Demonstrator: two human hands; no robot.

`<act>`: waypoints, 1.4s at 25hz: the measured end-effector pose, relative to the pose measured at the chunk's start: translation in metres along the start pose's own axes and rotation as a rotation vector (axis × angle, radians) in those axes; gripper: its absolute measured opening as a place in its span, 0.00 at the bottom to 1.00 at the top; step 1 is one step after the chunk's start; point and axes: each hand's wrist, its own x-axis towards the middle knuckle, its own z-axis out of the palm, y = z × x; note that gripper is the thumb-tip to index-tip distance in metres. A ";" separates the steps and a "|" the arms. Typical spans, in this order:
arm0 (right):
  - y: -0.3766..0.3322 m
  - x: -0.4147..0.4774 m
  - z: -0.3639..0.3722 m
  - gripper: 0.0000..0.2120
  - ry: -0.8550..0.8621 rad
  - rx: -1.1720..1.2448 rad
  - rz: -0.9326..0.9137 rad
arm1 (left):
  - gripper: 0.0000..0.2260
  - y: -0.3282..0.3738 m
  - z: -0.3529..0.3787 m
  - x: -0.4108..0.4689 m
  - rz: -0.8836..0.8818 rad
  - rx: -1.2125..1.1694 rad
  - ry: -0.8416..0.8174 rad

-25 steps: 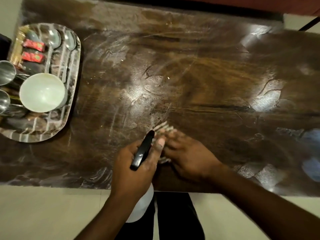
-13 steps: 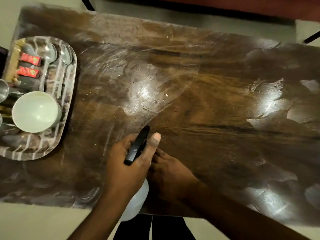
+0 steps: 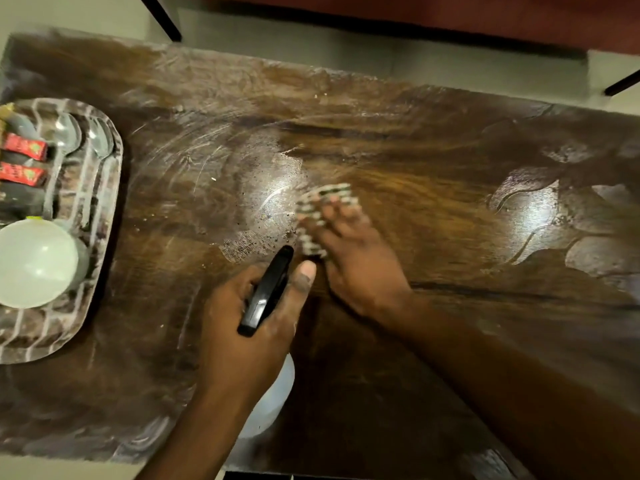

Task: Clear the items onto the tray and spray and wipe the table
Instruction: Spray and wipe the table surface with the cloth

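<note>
Two hands are busy over the dark brown wooden table [image 3: 433, 161], both close to its near edge. The left hand [image 3: 242, 337] has its fingers curled tight round the neck of a white plastic spray bottle [image 3: 268, 292] with a black trigger head. The thumb lies up along the side and the nozzle points away across the top. The bottle's pale body hangs below the palm, partly hidden by the wrist and forearm.

Just beside it, the right hand [image 3: 360, 268] has its fingers stretched and spread, pressing flat on a small striped cloth [image 3: 323, 202] (blurred, so the pattern is hard to read). That hand covers most of the cloth, and only the far and left edges peek out. The cloth lies on the wood around mid-table, right at the rim of a shiny wet patch [image 3: 273, 209] speckled with dark crumbs. The black trigger head reaches almost to the cloth's near corner.

Smears and swirls streak the surface, and more glossy puddles [image 3: 530, 206] sit well off to the right. At the left end rests an oblong silver metal tray [image 3: 81, 327], carrying a round white bowl [image 3: 34, 261], two metal spoons [image 3: 67, 133], two red sachets [image 3: 24, 148] and dark items I cannot make out. Beyond the far edge there is pale floor [image 3: 311, 53] and a dark slanted leg [image 3: 162, 19].
</note>
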 end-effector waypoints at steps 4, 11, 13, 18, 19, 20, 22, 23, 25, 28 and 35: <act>0.000 -0.006 0.007 0.27 -0.253 -0.093 -0.704 | 0.22 0.008 0.006 0.017 0.001 -0.006 0.028; 0.152 0.069 -0.084 0.32 0.194 -0.052 0.394 | 0.30 0.012 0.010 0.039 -0.037 -0.012 0.012; 0.148 0.087 -0.084 0.31 0.298 0.003 0.562 | 0.30 0.015 0.013 0.045 -0.014 -0.019 0.001; 0.053 0.060 -0.030 0.31 -0.030 -0.073 -0.047 | 0.25 0.026 0.020 0.072 -0.022 -0.075 0.037; 0.042 0.047 -0.022 0.29 -0.135 -0.097 -0.270 | 0.24 0.028 0.021 0.078 -0.011 -0.067 0.031; 0.039 0.041 -0.019 0.27 -0.208 -0.131 -0.460 | 0.24 0.030 0.023 0.084 -0.002 -0.057 0.023; 0.059 0.054 -0.034 0.26 -0.236 -0.192 -0.588 | 0.27 0.033 0.025 0.092 -0.010 -0.045 0.015; 0.075 0.066 -0.044 0.28 -0.192 -0.205 -0.492 | 0.29 0.035 0.026 0.095 -0.026 -0.050 0.016; 0.113 0.089 -0.070 0.32 -0.075 -0.172 -0.135 | 0.32 0.039 0.027 0.099 -0.048 -0.072 0.027; 0.143 0.112 -0.094 0.33 0.180 -0.046 0.352 | 0.26 0.044 0.027 0.102 -0.020 -0.088 0.055; 0.038 0.128 -0.031 0.33 -0.096 -0.054 -0.309 | 0.24 0.043 0.015 0.112 0.023 -0.047 0.158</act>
